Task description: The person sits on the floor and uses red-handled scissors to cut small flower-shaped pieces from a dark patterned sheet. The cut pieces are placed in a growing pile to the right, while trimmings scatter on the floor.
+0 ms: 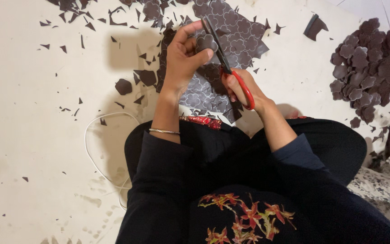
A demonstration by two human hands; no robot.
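My left hand (183, 58) pinches a small dark brown flower-shaped piece (206, 43) between thumb and fingers. My right hand (242, 88) grips red-handled scissors (224, 61), whose dark blades point up and close on that piece. Under both hands lies a dark brown sheet (240, 34) printed with pale flower outlines, its lower part draped toward my lap. A thin bangle circles my left wrist.
A heap of cut-out flower shapes (364, 68) sits on the pale floor at the right. Small dark offcuts (123, 86) are scattered across the floor at the top and left. A white cable (89, 149) loops at my left. Patterned cloth (384, 185) lies at lower right.
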